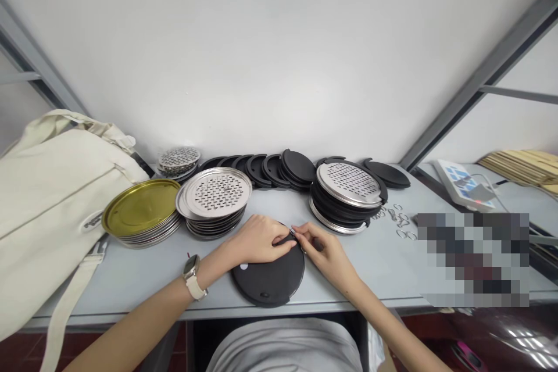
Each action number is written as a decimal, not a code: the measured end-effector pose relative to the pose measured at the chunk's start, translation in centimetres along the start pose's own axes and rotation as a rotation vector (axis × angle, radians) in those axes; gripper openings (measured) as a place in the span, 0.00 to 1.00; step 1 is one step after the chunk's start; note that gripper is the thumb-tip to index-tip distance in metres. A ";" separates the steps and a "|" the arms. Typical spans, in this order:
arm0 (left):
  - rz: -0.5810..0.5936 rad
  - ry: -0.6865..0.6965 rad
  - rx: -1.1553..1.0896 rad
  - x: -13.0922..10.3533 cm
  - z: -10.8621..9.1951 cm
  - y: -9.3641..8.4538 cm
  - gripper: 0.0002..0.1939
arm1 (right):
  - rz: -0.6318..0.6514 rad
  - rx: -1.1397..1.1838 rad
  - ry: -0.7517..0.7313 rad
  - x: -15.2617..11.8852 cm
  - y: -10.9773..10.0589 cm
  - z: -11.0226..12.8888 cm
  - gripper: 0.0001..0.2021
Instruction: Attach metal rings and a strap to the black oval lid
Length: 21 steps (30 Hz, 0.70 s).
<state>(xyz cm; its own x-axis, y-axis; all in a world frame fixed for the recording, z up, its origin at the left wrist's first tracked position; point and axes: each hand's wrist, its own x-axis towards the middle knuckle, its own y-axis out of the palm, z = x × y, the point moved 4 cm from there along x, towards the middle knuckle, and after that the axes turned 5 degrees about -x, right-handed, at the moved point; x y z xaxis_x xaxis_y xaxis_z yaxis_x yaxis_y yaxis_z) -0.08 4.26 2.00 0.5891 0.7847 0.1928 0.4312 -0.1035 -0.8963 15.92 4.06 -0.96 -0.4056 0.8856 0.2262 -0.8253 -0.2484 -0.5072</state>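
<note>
A round black disc [270,279] lies at the table's front edge, before my body. My left hand [265,239] is closed on the disc's upper edge, thumb and fingers pinching it. At that same edge my right hand [320,247] pinches a small shiny metal piece [293,232], too small to make out well. Behind the hands stand a stack of perforated metal plates [218,195] and, to the right, a stack of black discs topped by a perforated plate [349,185]. Small metal rings [405,235] lie beyond my right hand.
Gold-topped lids [142,206] and a cream bag [56,186] are at the left. Black discs [298,166] lean along the wall. A white box [464,186] and wooden boards [523,165] stand right, near a blurred patch.
</note>
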 end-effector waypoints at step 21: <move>-0.006 0.052 0.073 0.2 -0.5 -0.1 0.18 | 0.086 0.073 -0.030 0.1 0.1 -0.2 0.11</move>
<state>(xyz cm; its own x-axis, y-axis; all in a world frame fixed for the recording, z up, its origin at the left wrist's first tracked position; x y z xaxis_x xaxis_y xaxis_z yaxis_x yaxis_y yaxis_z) 0.28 4.12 2.35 0.6223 0.7521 0.2169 0.3847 -0.0526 -0.9215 15.82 4.22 -1.15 -0.4872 0.8476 0.2101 -0.8126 -0.3520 -0.4644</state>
